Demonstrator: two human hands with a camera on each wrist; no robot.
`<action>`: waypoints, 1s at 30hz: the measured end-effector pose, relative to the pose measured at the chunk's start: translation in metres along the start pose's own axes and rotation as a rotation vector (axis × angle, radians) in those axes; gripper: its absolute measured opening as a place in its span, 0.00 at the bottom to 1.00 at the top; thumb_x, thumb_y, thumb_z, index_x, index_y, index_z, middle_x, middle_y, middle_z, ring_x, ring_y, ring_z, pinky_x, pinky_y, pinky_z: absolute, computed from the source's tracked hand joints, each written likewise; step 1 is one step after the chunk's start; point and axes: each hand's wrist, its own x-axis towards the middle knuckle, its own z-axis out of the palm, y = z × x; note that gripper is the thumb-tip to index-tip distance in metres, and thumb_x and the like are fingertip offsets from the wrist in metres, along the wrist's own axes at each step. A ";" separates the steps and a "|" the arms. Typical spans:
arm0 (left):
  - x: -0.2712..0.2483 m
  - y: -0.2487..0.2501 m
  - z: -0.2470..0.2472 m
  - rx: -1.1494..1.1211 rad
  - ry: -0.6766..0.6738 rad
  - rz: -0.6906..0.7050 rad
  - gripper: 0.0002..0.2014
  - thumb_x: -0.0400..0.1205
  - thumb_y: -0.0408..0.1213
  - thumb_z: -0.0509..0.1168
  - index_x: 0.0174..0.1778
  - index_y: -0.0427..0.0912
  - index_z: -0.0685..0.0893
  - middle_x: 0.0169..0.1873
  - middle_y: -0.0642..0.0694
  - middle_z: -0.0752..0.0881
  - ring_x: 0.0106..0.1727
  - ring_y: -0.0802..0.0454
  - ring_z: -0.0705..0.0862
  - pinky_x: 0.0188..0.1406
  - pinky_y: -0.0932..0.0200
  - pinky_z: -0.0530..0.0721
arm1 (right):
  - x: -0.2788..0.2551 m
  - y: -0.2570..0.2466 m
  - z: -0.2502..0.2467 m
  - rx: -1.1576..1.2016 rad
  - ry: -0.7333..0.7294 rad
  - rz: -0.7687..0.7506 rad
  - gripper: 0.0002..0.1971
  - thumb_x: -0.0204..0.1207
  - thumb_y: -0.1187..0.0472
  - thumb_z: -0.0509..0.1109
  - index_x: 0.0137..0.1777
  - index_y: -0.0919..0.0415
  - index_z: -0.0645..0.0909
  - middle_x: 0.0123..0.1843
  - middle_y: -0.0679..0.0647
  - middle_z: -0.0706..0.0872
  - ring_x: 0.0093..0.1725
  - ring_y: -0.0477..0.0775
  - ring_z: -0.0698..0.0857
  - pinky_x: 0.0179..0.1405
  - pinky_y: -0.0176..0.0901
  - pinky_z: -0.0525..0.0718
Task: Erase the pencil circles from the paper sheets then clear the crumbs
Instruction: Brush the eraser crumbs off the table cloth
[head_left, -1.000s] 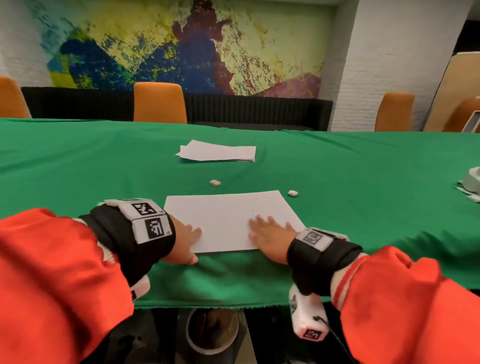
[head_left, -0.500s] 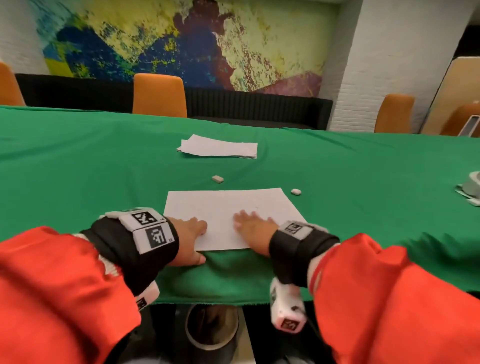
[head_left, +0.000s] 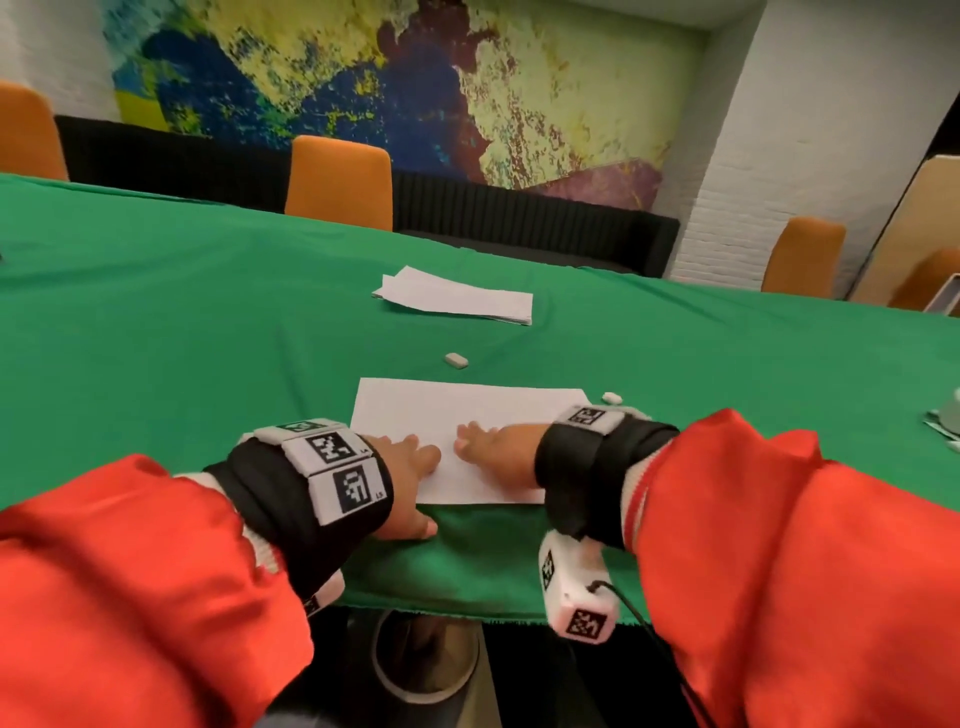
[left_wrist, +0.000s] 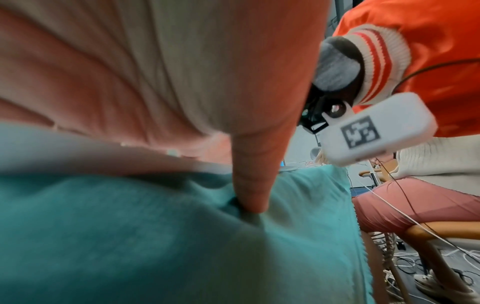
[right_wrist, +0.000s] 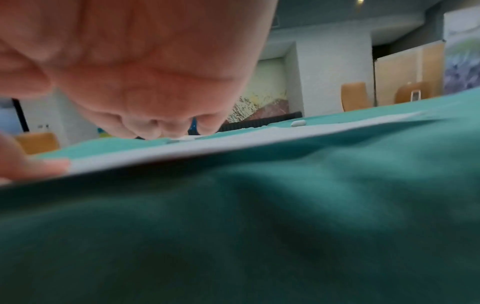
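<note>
Head view
Sheet (head_left: 467, 421): white, flat on the green cloth (head_left: 208, 338) near the table's front edge; long axis runs left-right, slightly skewed, its right end further from the person. No pencil marks or crumbs can be made out on it.
Left hand (head_left: 405, 483): rests on the sheet's near-left corner, fingers straight and slightly apart, thumb down on the cloth. The wristband hides most of the hand.
Right hand (head_left: 498, 447): lies flat on the sheet's near-right part, fingers straight, slightly spread, pointing left. It holds nothing.
Erasers: one (head_left: 456, 360) just beyond the sheet's far edge, one (head_left: 612, 398) just off its far-right corner; both apart from the hands.
Stack (head_left: 457, 299): more white sheets further back, long axis left-right, edges uneven.
Cut off: a pale object at the right frame edge, unidentifiable.

Left wrist view
Left hand (left_wrist: 155, 82): palm fills the frame, blurred; thumb (left_wrist: 254, 185) presses a dimple into the cloth (left_wrist: 130, 236). Sheet not distinguishable here.

Right wrist view
Right hand (right_wrist: 142, 72): palm and fingers pressed down on the sheet (right_wrist: 233, 139), seen edge-on as a white strip.
Eraser (right_wrist: 298, 123): beyond the sheet's far edge.
Cloth (right_wrist: 259, 226): blurred foreground.
</note>
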 end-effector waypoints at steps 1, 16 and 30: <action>0.000 -0.001 -0.001 -0.003 -0.002 0.004 0.32 0.81 0.58 0.60 0.78 0.49 0.60 0.80 0.46 0.60 0.75 0.44 0.69 0.72 0.49 0.69 | 0.004 0.002 0.006 -0.004 -0.028 0.029 0.24 0.87 0.69 0.41 0.82 0.68 0.45 0.84 0.64 0.42 0.82 0.62 0.48 0.75 0.45 0.46; 0.002 -0.004 -0.005 0.055 -0.041 0.022 0.32 0.83 0.59 0.56 0.79 0.49 0.58 0.82 0.48 0.57 0.74 0.41 0.71 0.66 0.50 0.71 | 0.003 0.005 -0.043 0.333 -0.064 0.161 0.26 0.86 0.46 0.46 0.83 0.54 0.55 0.83 0.52 0.58 0.80 0.51 0.59 0.67 0.34 0.57; 0.008 -0.008 -0.020 0.068 -0.104 0.051 0.34 0.79 0.62 0.60 0.77 0.50 0.61 0.74 0.46 0.70 0.69 0.42 0.76 0.60 0.52 0.73 | -0.001 0.057 -0.033 0.532 -0.020 0.355 0.30 0.83 0.43 0.55 0.77 0.62 0.67 0.78 0.54 0.70 0.75 0.53 0.70 0.61 0.34 0.66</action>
